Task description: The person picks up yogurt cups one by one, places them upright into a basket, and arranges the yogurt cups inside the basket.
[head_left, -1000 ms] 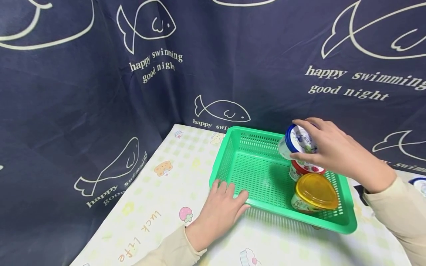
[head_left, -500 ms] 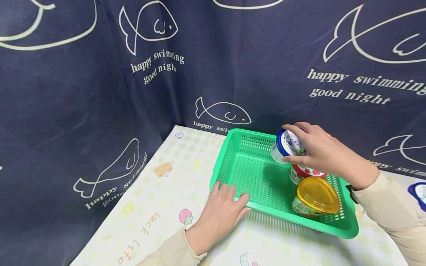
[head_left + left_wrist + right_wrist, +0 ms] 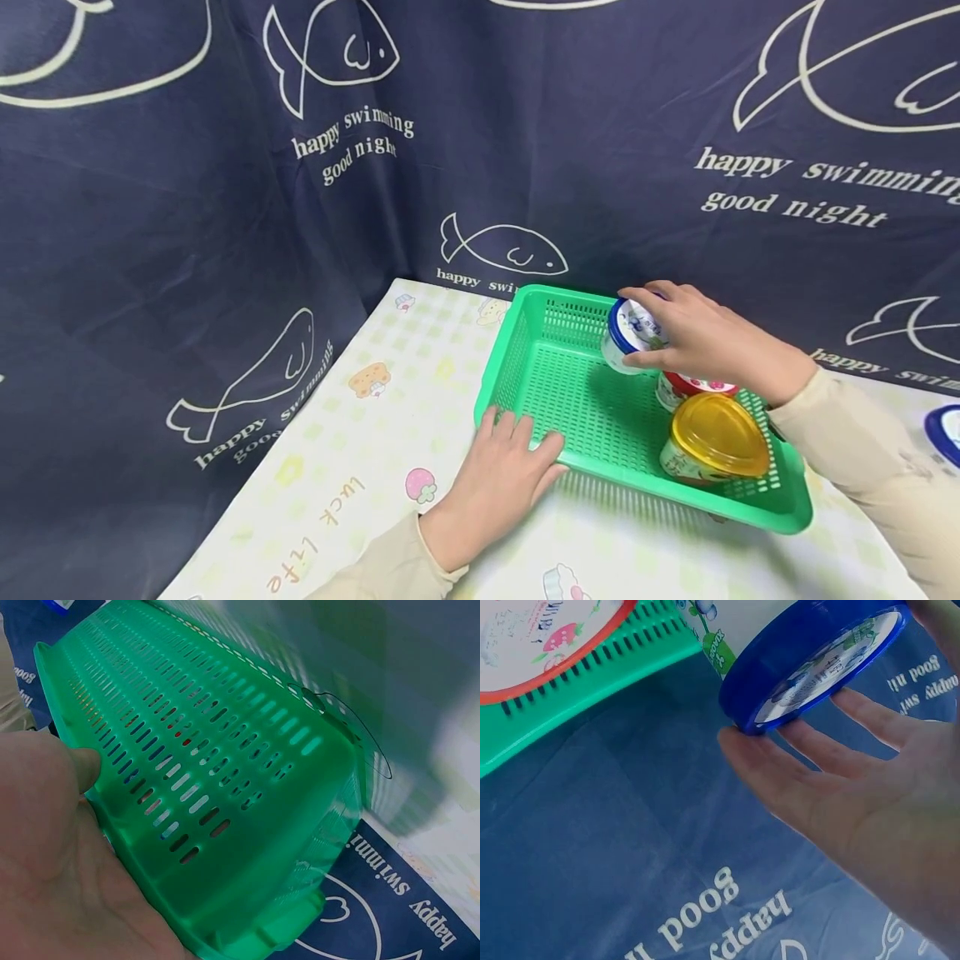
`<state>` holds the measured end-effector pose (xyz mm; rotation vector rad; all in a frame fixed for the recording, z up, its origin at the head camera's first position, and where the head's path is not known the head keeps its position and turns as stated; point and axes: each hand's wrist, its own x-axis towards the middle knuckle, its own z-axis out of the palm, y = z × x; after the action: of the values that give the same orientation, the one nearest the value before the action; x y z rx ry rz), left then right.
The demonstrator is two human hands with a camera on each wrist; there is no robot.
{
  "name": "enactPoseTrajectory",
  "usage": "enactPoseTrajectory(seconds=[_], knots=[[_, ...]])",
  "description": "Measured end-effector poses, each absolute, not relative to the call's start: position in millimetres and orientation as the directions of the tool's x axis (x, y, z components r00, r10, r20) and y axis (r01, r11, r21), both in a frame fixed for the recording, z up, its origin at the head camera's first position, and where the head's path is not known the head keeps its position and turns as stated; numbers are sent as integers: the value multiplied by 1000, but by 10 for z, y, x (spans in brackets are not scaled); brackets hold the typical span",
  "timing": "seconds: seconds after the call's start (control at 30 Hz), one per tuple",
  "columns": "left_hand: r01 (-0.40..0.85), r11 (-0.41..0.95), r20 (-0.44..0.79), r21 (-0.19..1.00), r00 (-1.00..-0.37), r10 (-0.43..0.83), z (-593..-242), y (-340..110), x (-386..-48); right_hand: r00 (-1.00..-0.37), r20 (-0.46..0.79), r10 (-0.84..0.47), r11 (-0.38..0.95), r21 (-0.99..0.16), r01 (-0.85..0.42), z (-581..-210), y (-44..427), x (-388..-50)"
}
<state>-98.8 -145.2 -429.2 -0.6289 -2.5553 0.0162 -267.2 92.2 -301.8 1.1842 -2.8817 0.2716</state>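
My right hand (image 3: pixel 712 342) holds a white tub with a blue lid (image 3: pixel 622 342) by its lid, tilted, over the inside of a green plastic basket (image 3: pixel 637 486). Blueberries are printed on this tub (image 3: pixel 776 664) in the right wrist view. At the basket's near left corner, my left hand (image 3: pixel 498 479) grips the rim, its fingers over the edge. In the basket's right part sit a red-lidded tub (image 3: pixel 671 390) and, nearer, a yellow-lidded tub (image 3: pixel 716 437). The yellow one and my right hand partly cover the red one.
Another blue-lidded tub (image 3: pixel 947 429) stands on the table at the right edge of the head view. A patterned white cloth (image 3: pixel 375 450) covers the table. A dark blue curtain (image 3: pixel 480 150) with fish drawings hangs close behind it.
My right hand has moved left with the blue-lidded tub, from above the red-lidded one toward the basket's middle and slightly lower. The left hand stays on the rim.
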Motion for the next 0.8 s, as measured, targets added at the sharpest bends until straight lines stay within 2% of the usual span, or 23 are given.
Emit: enactPoseTrajectory(seconds=[0.23, 0.4, 0.8], knots=[[441, 894, 439, -84, -789, 431, -4298, -1463, -970, -686, 41, -726, 674, -151, -723, -3137, 861, -2719], [439, 892, 451, -106, -779, 437, -4287, -1452, -986, -659, 29, -751, 650, -141, -747, -3192, 837, -2763], [436, 892, 450, -120, -777, 441, -4255, -1447, -1004, -680, -93, -727, 686, -138, -714, -3315, 781, -2873]])
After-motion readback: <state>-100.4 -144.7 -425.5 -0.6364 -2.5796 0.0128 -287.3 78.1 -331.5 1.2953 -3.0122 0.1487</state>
